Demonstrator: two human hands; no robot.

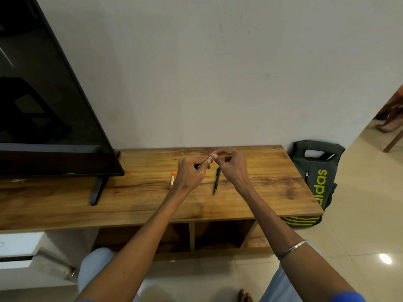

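Both hands meet above the wooden table [272, 171]. My left hand [190, 173] grips a thin dark pen-like thing [198, 165], most of it hidden in the fist. My right hand [231, 165] pinches its pale tip [210, 158] between thumb and forefinger. A black pen [216, 182] lies on the table just under my right hand, its point toward me. A small orange tube [173, 179] lies to the left of my left hand, partly hidden behind it.
A large black TV [43, 105] on a stand [98, 190] fills the table's left side. A dark backpack with yellow lettering [316, 177] leans against the wall by the table's right end. Open shelves [218, 236] sit below the tabletop. Tiled floor [359, 236] lies to the right.
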